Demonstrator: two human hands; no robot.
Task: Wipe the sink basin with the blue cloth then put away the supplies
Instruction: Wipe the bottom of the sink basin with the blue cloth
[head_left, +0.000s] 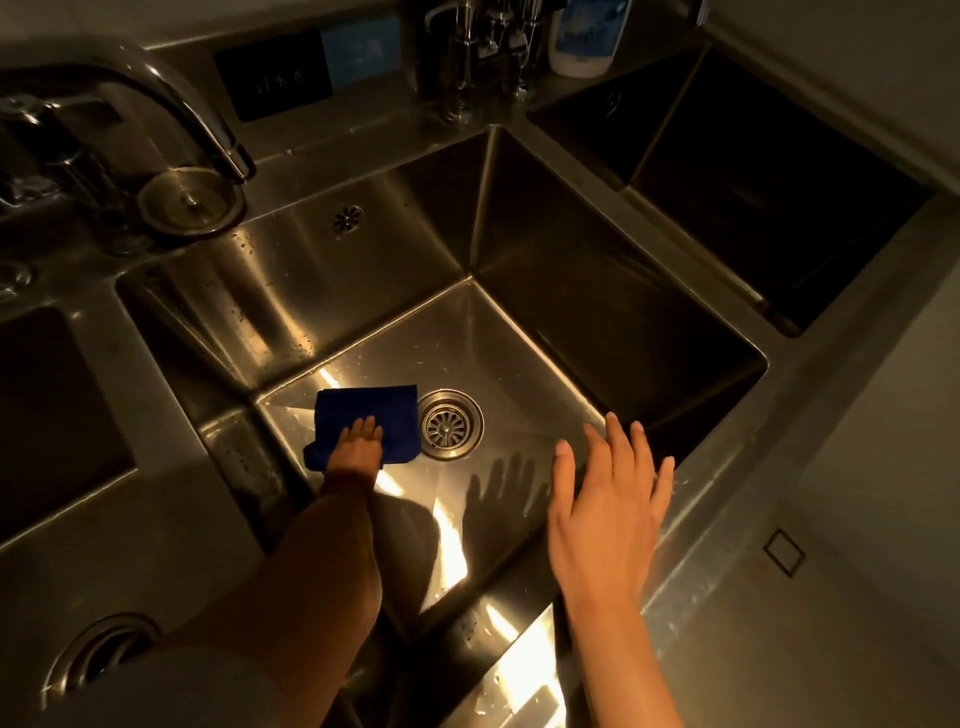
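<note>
Blue cloth (374, 423) lies flat on the sink basin (519, 364) floor at lower centre, beside the drain (449, 425), pressed under my left hand (358, 444) mid-wipe, right hand (605, 499) spread empty, supplies not yet stowed.

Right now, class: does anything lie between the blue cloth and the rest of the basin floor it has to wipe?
Nothing visible does. The left hand presses the blue cloth flat on the basin floor, beside the drain strainer. The right hand hovers open above the basin.
</note>
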